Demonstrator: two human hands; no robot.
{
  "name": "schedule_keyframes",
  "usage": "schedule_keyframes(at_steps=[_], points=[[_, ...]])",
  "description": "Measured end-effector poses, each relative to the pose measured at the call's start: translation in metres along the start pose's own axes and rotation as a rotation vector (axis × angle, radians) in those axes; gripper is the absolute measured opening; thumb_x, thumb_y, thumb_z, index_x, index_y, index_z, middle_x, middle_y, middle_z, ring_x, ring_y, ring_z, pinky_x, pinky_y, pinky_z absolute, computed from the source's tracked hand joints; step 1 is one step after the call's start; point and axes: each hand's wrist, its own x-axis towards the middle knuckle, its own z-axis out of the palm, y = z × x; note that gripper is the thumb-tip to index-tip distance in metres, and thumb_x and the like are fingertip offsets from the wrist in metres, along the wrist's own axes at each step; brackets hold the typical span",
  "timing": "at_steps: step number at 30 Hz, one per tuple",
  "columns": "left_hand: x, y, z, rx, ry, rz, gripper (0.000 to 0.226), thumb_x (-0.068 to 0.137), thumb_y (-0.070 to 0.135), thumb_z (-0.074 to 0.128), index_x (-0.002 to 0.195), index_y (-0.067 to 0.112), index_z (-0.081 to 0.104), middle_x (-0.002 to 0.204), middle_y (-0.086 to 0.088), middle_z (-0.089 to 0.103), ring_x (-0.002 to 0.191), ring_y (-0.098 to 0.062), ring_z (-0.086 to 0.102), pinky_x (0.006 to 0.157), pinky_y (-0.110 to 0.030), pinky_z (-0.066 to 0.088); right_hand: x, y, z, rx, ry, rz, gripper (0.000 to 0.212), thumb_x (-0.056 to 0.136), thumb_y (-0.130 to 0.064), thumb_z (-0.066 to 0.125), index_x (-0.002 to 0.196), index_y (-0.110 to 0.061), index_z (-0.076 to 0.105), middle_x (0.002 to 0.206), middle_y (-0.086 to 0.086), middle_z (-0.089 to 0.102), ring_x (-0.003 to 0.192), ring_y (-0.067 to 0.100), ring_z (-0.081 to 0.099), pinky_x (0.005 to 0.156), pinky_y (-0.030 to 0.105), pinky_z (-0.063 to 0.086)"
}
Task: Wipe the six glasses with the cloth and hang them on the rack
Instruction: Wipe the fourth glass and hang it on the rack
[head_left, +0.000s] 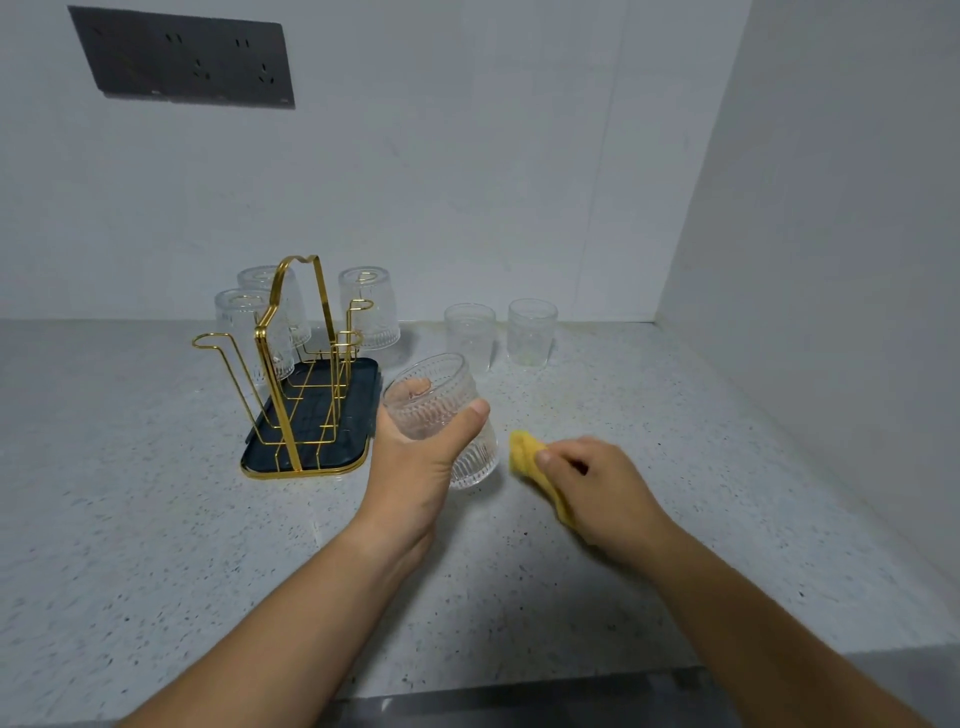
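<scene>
My left hand (415, 457) grips a clear ribbed glass (441, 410), tilted with its mouth toward the upper left, just right of the rack. A crumpled yellow cloth (530, 457) is held in my right hand (597, 488), a short gap to the right of that glass and low over the counter. The gold wire rack (291, 364) stands on a dark tray (358, 384) at the left. Three glasses hang upside down on its far pegs: one (244, 327), another (291, 301) and a third (370, 306). Two more glasses stand upright near the back wall: one (470, 338) and its neighbour (532, 332).
The speckled grey counter (156, 519) meets a wall at the back and another on the right. A dark socket panel (182, 57) sits high on the back wall. The counter's front edge runs along the bottom of the view.
</scene>
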Motion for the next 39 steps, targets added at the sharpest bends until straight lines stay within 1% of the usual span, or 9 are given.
schedule_keyframes(at_steps=[2,8,12,16,22,27,32,36,39], points=[[0.001,0.000,-0.004,0.013,0.012,0.005,0.070,0.068,0.021,0.093,0.125,0.022,0.053,0.115,-0.005,0.069,0.103,-0.015,0.069,0.086,-0.030,0.053,-0.006,-0.002,0.014,0.045,-0.051,0.014,0.028,0.099,-0.034,0.060,0.092,-0.013,0.076,0.085,0.006,0.069,0.078,0.011,0.059,0.080,0.045,0.053],[0.003,0.000,-0.020,0.049,0.031,-0.009,0.065,0.075,0.019,0.091,0.127,0.020,0.053,0.122,-0.010,0.069,0.102,-0.014,0.070,0.083,-0.025,0.053,-0.003,-0.015,0.021,-0.153,-0.099,0.043,0.041,0.085,-0.049,0.075,0.118,-0.025,0.073,0.102,-0.010,0.074,0.097,0.009,0.067,0.097,0.037,0.054],[0.003,0.009,-0.027,0.079,-0.031,-0.003,0.074,0.067,0.033,0.089,0.131,0.013,0.056,0.121,-0.011,0.071,0.106,-0.019,0.072,0.079,-0.023,0.055,-0.007,-0.035,0.010,0.305,-0.121,0.011,0.028,0.090,-0.033,0.076,0.116,-0.023,0.072,0.099,-0.006,0.077,0.095,0.007,0.072,0.084,0.019,0.057],[0.004,0.023,-0.025,0.071,-0.087,0.036,0.081,0.064,0.038,0.088,0.132,0.008,0.057,0.120,-0.012,0.073,0.108,-0.021,0.072,0.084,-0.026,0.058,-0.013,-0.056,0.026,1.005,-0.414,0.239,0.038,0.102,-0.033,0.051,0.128,-0.010,0.065,0.117,0.015,0.076,0.116,0.034,0.069,0.097,0.045,0.053],[0.000,0.050,-0.021,0.130,-0.136,0.065,0.067,0.077,0.027,0.089,0.131,0.008,0.055,0.115,-0.010,0.076,0.105,-0.021,0.075,0.090,-0.032,0.060,-0.015,-0.084,0.052,1.475,-0.536,0.243,0.055,0.101,-0.042,0.046,0.148,-0.013,0.050,0.146,0.018,0.058,0.136,0.037,0.055,0.117,0.047,0.036],[0.005,0.078,-0.027,0.201,-0.186,0.079,0.065,0.080,0.018,0.087,0.135,0.013,0.052,0.116,-0.005,0.073,0.097,-0.002,0.073,0.078,-0.013,0.055,-0.004,-0.099,0.044,1.517,-0.341,0.213,0.052,0.096,-0.041,0.056,0.138,-0.012,0.060,0.136,0.015,0.067,0.114,0.028,0.070,0.092,0.036,0.057],[0.029,0.117,-0.033,0.315,-0.105,0.172,0.101,0.054,0.066,0.085,0.140,0.030,0.045,0.127,0.004,0.064,0.118,-0.003,0.063,0.094,-0.020,0.046,0.024,-0.108,0.018,1.410,-0.173,0.154,0.048,0.081,-0.033,0.069,0.124,-0.013,0.066,0.115,0.012,0.076,0.106,0.032,0.070,0.088,0.039,0.057],[0.051,0.153,-0.028,0.463,-0.120,0.231,0.062,0.086,0.070,0.063,0.133,0.031,0.054,0.127,0.011,0.062,0.124,-0.006,0.058,0.112,-0.036,0.043,0.054,-0.118,0.000,1.356,-0.107,0.094,0.040,0.081,-0.027,0.073,0.118,-0.015,0.067,0.115,0.009,0.073,0.115,0.034,0.067,0.096,0.043,0.055],[0.068,0.167,-0.022,0.623,-0.174,0.250,0.043,0.100,0.064,0.043,0.127,0.033,0.057,0.135,0.012,0.059,0.130,-0.009,0.053,0.112,-0.034,0.039,0.083,-0.122,-0.004,1.166,-0.073,0.026,0.027,0.090,-0.024,0.071,0.115,-0.016,0.069,0.111,0.006,0.074,0.112,0.028,0.069,0.092,0.042,0.057]])
